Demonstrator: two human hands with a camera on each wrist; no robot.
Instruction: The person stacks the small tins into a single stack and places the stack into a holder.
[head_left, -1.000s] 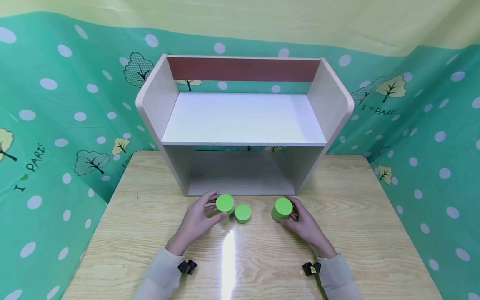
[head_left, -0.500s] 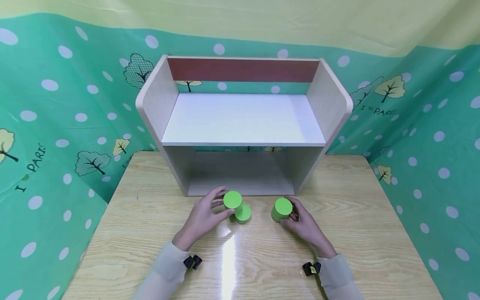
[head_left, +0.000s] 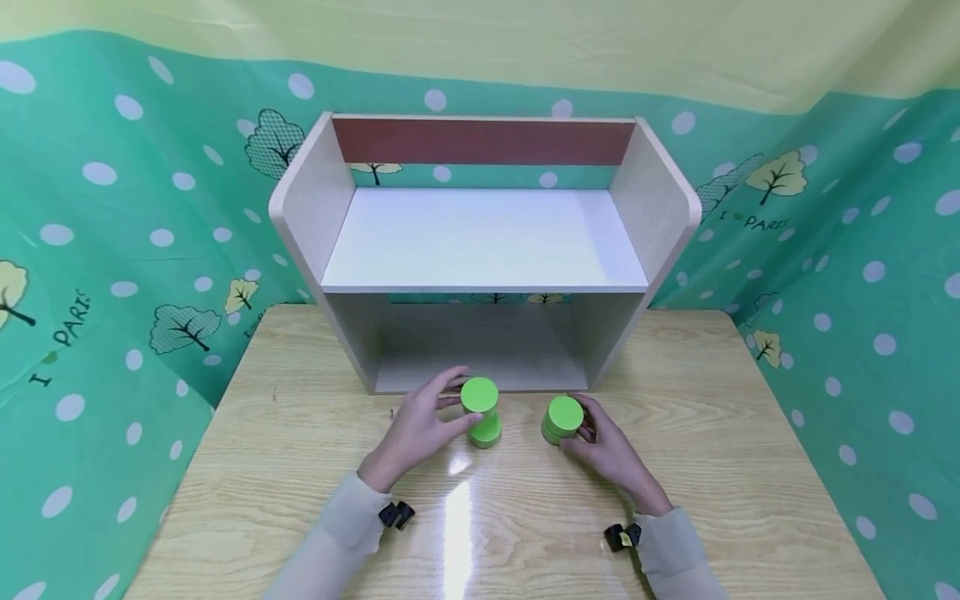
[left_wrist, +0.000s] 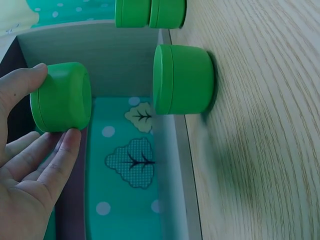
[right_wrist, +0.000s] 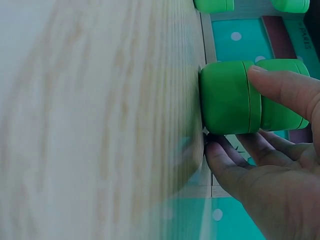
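A teal dotted curtain (head_left: 97,250) printed with trees hangs behind a pale two-level shelf (head_left: 487,237) on a light wood-grain table (head_left: 735,450) streaked with glare. The round green containers have a fine seam near the top: the left hand (head_left: 420,429) pinches a raised container (head_left: 479,395) between thumb and fingers above, and apart from, a lone container (head_left: 487,432) on the tabletop, while the right hand (head_left: 613,443) curls thumb and fingers around a standing two-container stack (head_left: 562,420). Since half a second ago, the raised container has shifted rightward, nearly over the lone container, while the stack has stayed put.
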